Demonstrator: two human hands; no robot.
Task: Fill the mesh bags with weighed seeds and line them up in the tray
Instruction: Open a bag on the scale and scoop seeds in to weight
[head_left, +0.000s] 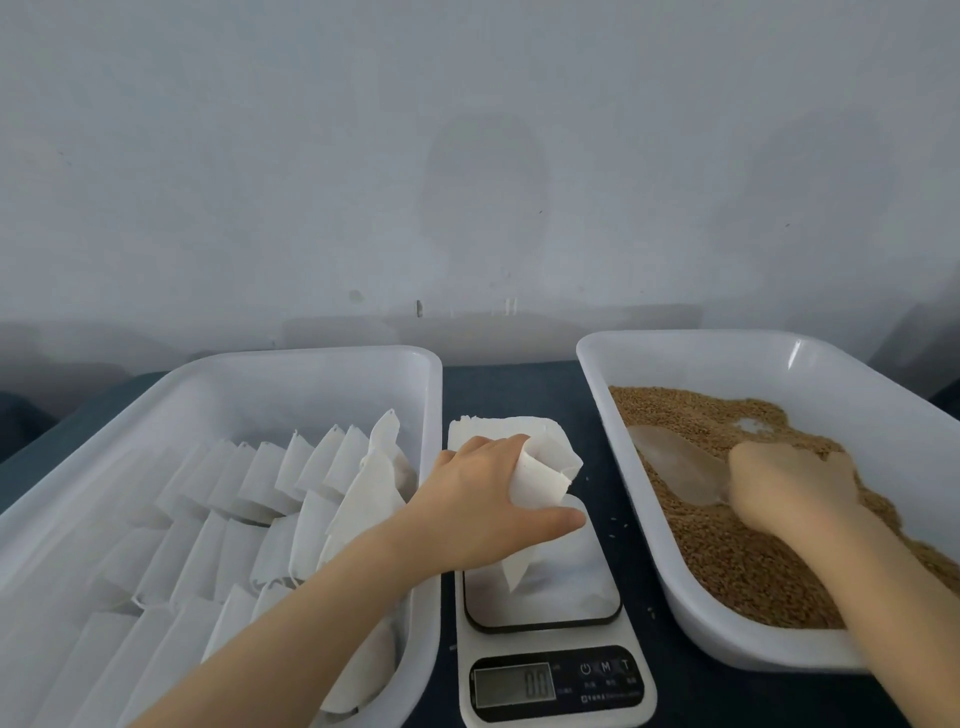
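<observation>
My left hand (480, 499) grips an empty white mesh bag (537, 480) above the platform of a white kitchen scale (550, 592), whose display reads zero. My right hand (789, 488) holds the handle of a translucent scoop (675, 465) lying on brown seeds (727, 561) in the white tray (727, 353) on the right. The white tray (291, 374) on the left holds several filled white mesh bags (249, 499) lined up in rows.
A stack of empty white bags (498, 428) lies behind the scale between the two trays. A few stray seeds dot the dark tabletop (519, 384). A grey wall rises right behind the table.
</observation>
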